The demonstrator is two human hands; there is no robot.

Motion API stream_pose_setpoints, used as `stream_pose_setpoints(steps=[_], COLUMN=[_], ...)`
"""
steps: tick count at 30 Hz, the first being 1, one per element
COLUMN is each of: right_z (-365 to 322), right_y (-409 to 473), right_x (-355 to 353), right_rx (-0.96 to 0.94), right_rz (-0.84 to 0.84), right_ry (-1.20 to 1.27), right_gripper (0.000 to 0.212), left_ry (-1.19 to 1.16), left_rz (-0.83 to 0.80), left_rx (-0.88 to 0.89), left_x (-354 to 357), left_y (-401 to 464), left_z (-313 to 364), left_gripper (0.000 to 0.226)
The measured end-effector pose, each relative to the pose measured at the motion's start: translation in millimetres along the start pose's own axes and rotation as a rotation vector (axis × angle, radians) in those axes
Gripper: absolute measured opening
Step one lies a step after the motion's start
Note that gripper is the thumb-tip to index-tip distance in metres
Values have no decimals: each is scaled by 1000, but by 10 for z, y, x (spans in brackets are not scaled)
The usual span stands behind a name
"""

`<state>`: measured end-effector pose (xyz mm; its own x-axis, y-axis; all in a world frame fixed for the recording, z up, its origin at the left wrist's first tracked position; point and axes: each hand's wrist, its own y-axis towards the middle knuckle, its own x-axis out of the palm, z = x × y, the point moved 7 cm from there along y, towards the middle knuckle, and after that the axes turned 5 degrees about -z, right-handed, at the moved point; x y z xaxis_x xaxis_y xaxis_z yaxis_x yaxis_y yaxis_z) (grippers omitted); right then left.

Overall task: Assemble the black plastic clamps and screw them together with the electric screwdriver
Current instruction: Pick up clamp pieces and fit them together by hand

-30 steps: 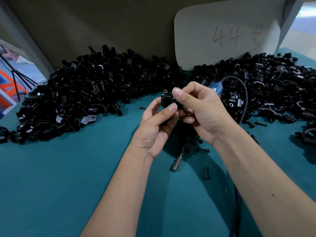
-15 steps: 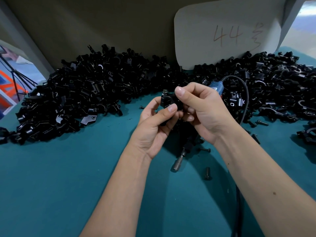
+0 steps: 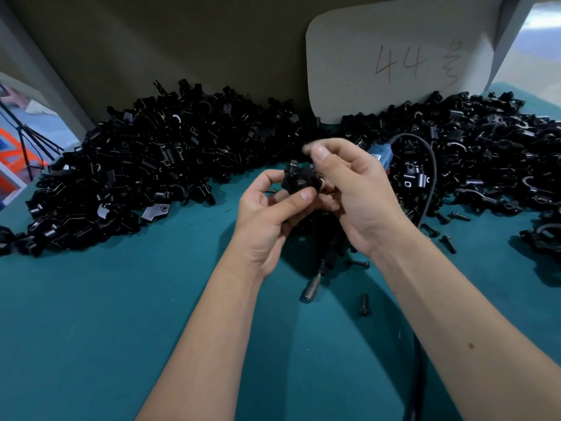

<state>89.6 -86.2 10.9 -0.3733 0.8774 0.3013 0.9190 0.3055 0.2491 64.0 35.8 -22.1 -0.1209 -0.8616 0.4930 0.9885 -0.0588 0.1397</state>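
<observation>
Both hands hold one black clamp [image 3: 299,184] up over the bench [image 3: 91,314]; left hand [image 3: 267,220] pinches it; right hand [image 3: 352,192] fiddles on top; electric screwdriver [image 3: 329,256] lies below, unused; screwing looks still to come; big piles [image 3: 145,165] wait.

A single wide-angle view looks from the person's head, forward and steeply down onto the teal cloth-covered table [image 3: 91,329], close enough that both forearms run in from the bottom edge. It faces the grey back panel [image 3: 182,41], where a rounded white card marked "44" [image 3: 397,62] leans. Straight lines bow near the edges. There is no second view to overlap with.
</observation>
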Motion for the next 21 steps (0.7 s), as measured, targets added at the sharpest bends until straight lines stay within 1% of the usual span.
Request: stream_pose_setpoints(steps=[3,5,8,12,14,17,18,21], right_z=[-12,0,-9,-6,14,17,8,-40], right_y=[-4,-1,-1,-1,1,-13,-11,8], right_x=[47,26,-15,1,-33,-61,-49,7], right_rx=[-31,-24,-38,-52,-67,-124,-143,-166], right_rz=[-1,35,98,114,175,258,242,94], right_ry=[-121,-178,-163,-172,-219,-362,-401,-416], right_gripper=[15,14,15,10,17,33,31,5], left_ry=[133,211,285,374,440,514,527,505], left_rz=[35,63,79,108,118,155,169,194], left_rx=[59,80,109,146,160,178,183,195], left_x=[-17,-33,-29,-59,-67,-36,-28,-68], left_y=[-16,-19,-12,-11,-10,-24,-26,-27], left_z=[45,54,51,85,95,93,94,112], left_gripper=[38,39,36,36,36,34,33,35])
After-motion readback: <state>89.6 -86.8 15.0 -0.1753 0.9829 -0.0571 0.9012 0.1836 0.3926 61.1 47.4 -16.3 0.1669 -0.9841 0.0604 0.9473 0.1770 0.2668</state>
